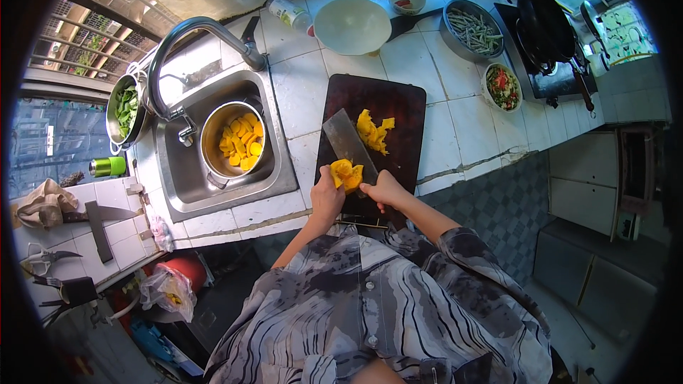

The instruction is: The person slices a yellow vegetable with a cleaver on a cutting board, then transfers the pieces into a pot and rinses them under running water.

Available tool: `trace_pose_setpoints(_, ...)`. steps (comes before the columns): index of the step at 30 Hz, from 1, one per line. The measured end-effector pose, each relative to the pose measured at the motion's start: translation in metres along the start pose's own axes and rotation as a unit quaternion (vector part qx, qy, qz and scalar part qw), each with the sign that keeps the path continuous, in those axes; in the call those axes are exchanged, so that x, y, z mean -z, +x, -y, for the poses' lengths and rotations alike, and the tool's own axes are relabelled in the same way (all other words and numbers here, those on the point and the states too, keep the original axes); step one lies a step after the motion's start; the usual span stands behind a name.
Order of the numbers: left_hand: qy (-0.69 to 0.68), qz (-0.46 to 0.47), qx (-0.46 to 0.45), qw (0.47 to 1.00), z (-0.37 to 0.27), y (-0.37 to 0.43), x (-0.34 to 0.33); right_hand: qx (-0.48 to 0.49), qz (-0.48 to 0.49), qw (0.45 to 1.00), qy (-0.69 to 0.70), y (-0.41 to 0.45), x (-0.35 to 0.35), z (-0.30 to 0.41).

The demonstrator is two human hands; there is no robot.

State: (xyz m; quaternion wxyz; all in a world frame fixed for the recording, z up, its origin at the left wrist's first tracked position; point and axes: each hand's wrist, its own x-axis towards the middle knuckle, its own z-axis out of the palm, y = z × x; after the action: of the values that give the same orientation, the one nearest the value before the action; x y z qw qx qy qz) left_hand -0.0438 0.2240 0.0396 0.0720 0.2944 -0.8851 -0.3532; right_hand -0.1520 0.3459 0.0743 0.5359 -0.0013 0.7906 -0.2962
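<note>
My left hand [326, 196] grips a hollowed piece of orange pumpkin [348, 175] over the near part of a dark cutting board [403, 98]. In my right hand [387, 190] is a cleaver [347, 137], its broad blade slanting away to the left, just behind the pumpkin. Whether the edge touches the flesh cannot be seen. Stringy pumpkin scraps [375, 131] lie on the board to the right of the blade. Left of the board, a metal pot [209, 145] of orange slices [244, 141] stands in the steel sink [284, 184].
A curved faucet [198, 24] arches over the sink. Behind the board stand a pale bowl [352, 25] and a bottle [288, 12]. To the right are a bowl of green beans [474, 32], a bowl of chopped vegetables [501, 87] and a black pan [547, 24]. Leafy greens [126, 109] sit far left.
</note>
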Motion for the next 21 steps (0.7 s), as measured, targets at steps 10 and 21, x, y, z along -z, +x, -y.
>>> trace_pose_setpoints(10, -0.023, -0.003, 0.106, 0.994, 0.004, -0.014, 0.001, 0.148, -0.150, 0.956, -0.206, -0.035, -0.044, 0.016)
trace_pose_setpoints(21, -0.065, -0.030, 0.098, 0.993, -0.007, -0.014, 0.023, 0.128, -0.263, 0.947, -0.133, -0.059, -0.011, -0.020)
